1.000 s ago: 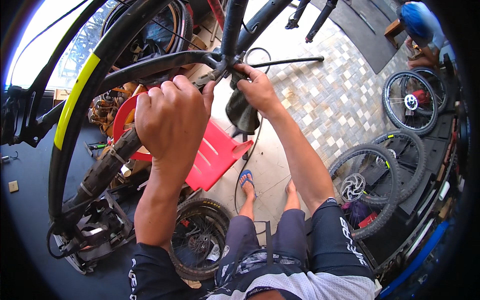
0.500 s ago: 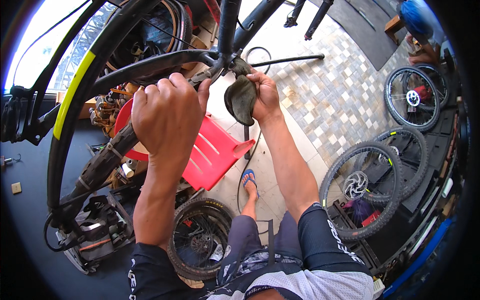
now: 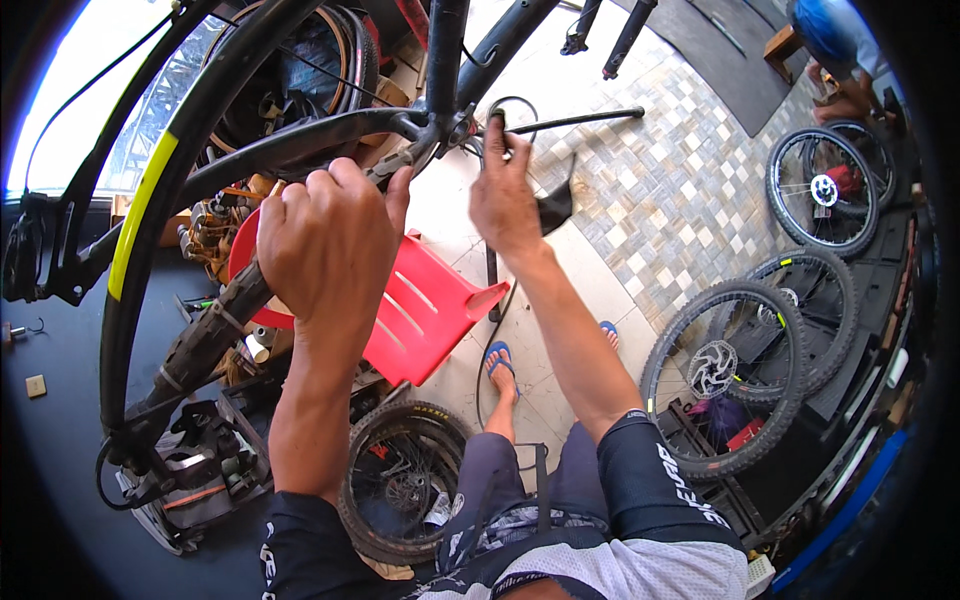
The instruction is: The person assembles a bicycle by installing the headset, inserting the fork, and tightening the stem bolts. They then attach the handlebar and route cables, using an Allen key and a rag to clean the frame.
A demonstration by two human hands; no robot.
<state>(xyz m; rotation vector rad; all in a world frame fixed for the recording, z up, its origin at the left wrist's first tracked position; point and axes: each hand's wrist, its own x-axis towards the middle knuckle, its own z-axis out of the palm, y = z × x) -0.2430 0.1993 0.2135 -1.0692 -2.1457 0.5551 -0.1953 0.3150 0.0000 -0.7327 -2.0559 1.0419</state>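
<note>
Bicycle frame point(image 3: 300, 138) fills the upper left of the view, its tubes slanting across above the floor; what bears its weight cannot be told from here. The left hand point(image 3: 335, 225) is wrapped around a lower rear tube, where a ribbed dark guard point(image 3: 195, 345) is tied on. That grip is full and firm, knuckles up, probably because a steady hold there stops the frame from swinging, and the rough guard likely gives more bite than bare tube.

The right hand point(image 3: 508, 195) is just beside the frame's tube junction point(image 3: 436, 132), apart from it. Its grip is narrow, thumb and fingers drawn in on a dark cloth point(image 3: 556, 208), most of which hangs loose beyond the wrist; how the folds lie inside the fingers is hidden. Bunching it small presumably suits the tight space around the junction.

Below, a red plastic chair point(image 3: 415, 350) stands on the floor near the feet. Farther right, wheels point(image 3: 712, 370) lean against one another, seemingly grouped by the side to leave standing room, while a co-worker point(image 3: 840, 50) bends at the upper right.
</note>
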